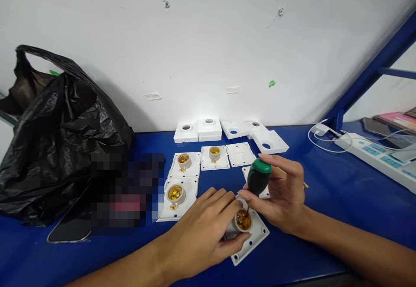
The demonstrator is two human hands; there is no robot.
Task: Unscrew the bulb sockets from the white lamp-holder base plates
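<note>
My right hand grips a stubby screwdriver by its green and black handle. The thin shaft points down into the brass inside of a lamp holder, near its right side. That holder sits on a square white base plate lying on the blue table. My left hand is closed around the holder's ring, with the thumb in front and the fingers behind. Further left lie similar lamp holders on white plates, with small brass parts beside them. A bare white plate lies behind.
Several white covers with round holes stand along the wall. A black plastic bag and a phone are at left, beside a blurred patch. A power strip with a white cable is at right, near a blue frame.
</note>
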